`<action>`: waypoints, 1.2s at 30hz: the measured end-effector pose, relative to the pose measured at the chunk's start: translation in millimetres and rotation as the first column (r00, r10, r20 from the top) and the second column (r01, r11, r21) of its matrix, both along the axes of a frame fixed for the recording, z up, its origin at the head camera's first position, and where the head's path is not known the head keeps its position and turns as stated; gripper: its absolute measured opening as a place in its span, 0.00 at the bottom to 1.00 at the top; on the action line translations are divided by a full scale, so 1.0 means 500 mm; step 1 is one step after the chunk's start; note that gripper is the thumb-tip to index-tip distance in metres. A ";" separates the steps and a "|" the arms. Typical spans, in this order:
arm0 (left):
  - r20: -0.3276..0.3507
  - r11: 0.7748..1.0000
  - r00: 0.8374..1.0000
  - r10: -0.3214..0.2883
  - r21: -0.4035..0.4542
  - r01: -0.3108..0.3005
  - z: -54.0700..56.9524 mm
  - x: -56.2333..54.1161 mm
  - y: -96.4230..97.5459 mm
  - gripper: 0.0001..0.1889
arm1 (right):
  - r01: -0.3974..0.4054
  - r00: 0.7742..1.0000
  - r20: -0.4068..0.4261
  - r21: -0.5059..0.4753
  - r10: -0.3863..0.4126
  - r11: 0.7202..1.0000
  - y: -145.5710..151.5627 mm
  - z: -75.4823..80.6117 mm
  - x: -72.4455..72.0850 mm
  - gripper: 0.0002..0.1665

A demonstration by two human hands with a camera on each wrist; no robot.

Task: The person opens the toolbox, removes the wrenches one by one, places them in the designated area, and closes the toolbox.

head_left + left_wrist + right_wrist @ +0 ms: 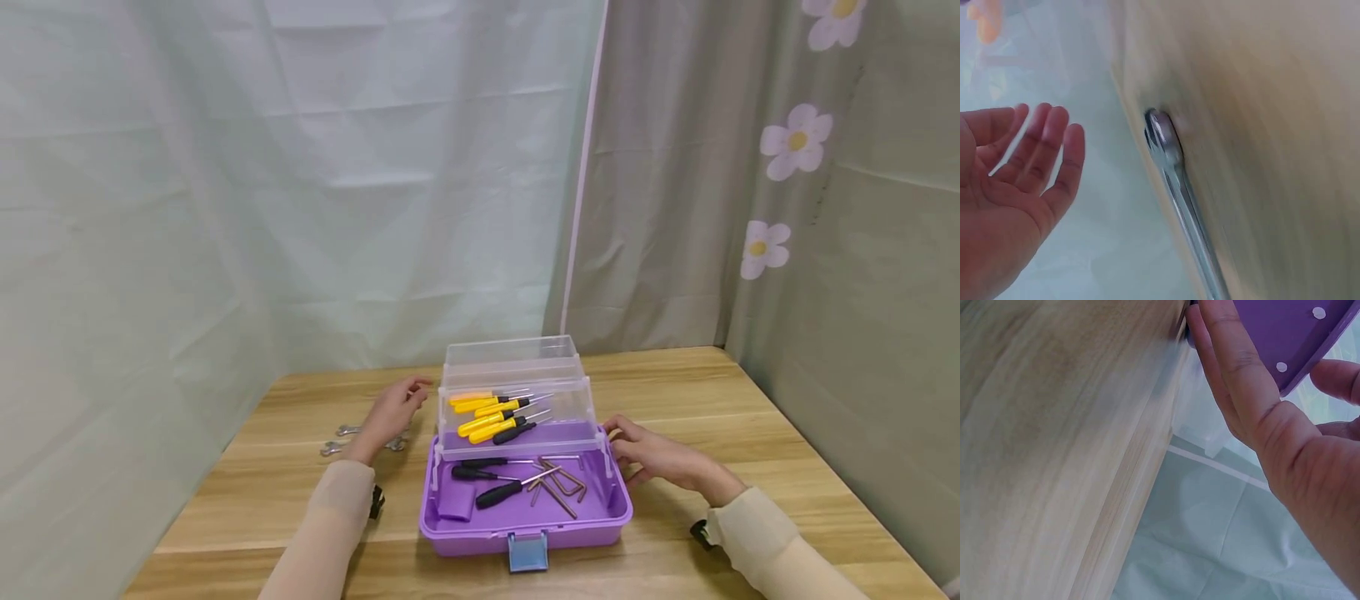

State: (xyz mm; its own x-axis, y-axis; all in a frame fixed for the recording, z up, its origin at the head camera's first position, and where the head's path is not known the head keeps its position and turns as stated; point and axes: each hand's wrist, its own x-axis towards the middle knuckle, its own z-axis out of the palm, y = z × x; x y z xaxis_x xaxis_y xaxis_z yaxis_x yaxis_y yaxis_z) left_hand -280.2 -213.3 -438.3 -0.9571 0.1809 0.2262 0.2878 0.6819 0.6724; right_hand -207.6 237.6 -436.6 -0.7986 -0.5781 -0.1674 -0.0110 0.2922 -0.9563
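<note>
A purple toolbox (525, 546) sits on the table with its clear lid (510, 354) raised. Several yellow-handled screwdrivers (491, 422) lie in its clear upper tray (570, 437). Black-handled screwdrivers (498, 494) and hex keys (558, 500) are in the purple bottom. My left hand (390, 417) hovers left of the box, fingers loosely bent and holding nothing. Below it lie several wrenches (330, 448), partly hidden by the hand; the left wrist view shows wrench ends (1169, 150) close by. My right hand (660, 457) is at the box's right side, fingers extended along the wall; exact contact is unclear.
The blue latch (528, 552) hangs down at the box's front. A purple block-like compartment (456, 502) fills the box's left front corner. Behind the wooden table (690, 392) hangs a pale curtain (420, 208); a flowered curtain (798, 142) closes the right.
</note>
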 end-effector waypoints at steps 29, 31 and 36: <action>0.277 0.868 0.937 -0.214 0.494 0.052 -0.037 -0.031 0.039 0.28 | -0.020 1.000 -0.022 -0.003 0.020 1.000 0.006 0.003 0.003 0.21; 0.284 0.875 0.936 -0.209 0.481 0.049 -0.039 -0.029 0.040 0.27 | -0.018 1.000 -0.023 0.002 0.018 1.000 0.007 0.002 0.005 0.21; 0.304 0.886 0.928 -0.216 0.460 0.056 -0.044 -0.024 0.040 0.26 | -0.010 1.000 -0.023 0.018 0.011 1.000 0.014 -0.002 0.008 0.21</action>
